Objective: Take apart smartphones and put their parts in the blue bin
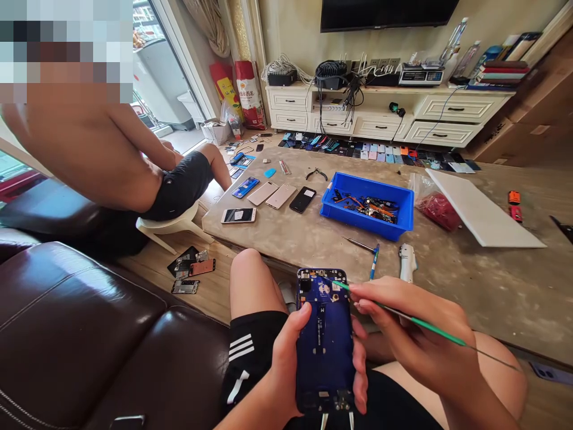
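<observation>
My left hand (pixel 286 358) grips an opened blue-backed smartphone (pixel 324 352) above my thigh, just off the scuffed table (pixel 470 286). My right hand (pixel 403 325) pinches a green-handled pick (pixel 421 322). Loose phones (pixel 262 193) and a blue parts tray (pixel 367 206) lie ahead, before a white TV cabinet (pixel 380 113).

Left hand (pixel 286 358) curled, gripping — right hand (pixel 416 337) raised, fingers (pixel 371 295) pinching.

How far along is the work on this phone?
Done: the phone's back is off, baring its blue inner frame. In hand: the left hand grips it while the right hand works a green pick near the top. Left: the top parts sit fitted.
</observation>
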`<state>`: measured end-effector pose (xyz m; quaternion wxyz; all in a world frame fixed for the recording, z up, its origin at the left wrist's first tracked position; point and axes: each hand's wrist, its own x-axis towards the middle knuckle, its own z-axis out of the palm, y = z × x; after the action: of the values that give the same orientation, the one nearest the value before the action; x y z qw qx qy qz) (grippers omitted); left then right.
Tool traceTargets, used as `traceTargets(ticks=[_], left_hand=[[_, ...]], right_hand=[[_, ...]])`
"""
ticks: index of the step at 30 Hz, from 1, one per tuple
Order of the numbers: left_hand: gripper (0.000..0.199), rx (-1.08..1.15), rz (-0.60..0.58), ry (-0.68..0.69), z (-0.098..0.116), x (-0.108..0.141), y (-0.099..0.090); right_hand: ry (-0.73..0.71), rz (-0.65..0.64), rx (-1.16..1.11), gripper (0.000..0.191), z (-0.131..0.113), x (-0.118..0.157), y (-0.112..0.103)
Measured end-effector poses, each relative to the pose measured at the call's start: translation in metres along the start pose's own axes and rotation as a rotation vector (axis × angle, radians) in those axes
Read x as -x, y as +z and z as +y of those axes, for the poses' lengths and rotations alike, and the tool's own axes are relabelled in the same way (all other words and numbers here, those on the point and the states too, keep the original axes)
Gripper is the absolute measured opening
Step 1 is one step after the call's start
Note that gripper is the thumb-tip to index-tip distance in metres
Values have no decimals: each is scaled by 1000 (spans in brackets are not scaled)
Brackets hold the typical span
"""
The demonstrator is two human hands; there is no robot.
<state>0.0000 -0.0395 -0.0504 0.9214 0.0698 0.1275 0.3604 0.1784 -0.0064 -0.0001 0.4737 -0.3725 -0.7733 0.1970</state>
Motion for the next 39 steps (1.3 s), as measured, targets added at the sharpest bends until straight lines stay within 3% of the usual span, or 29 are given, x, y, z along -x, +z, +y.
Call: traceTargets(ticks=[8, 14, 18, 22, 26, 29, 39], left_hand=[[71, -123, 80, 2, 0, 5, 1], [26, -510, 179, 11, 13, 13, 11], [25, -562, 192, -7, 17, 9, 17], [30, -549, 205, 16, 10, 1, 18], [32, -500, 251, 48, -1, -6, 20], [35, -404, 271, 43, -6, -9, 20], [34, -298, 224, -42, -2, -26, -1]], right_hand=[[-39, -53, 22, 41, -2, 1, 1], [-108, -61, -21, 42, 3, -5, -3], [-198, -114, -7, 48, 11, 1, -2], [-294, -124, 103, 53, 15, 15, 6], [-352, -28, 258, 46, 19, 23, 14], [-330, 20, 221, 45, 25, 25, 17], [-282, -19, 214, 49, 42, 31, 21]])
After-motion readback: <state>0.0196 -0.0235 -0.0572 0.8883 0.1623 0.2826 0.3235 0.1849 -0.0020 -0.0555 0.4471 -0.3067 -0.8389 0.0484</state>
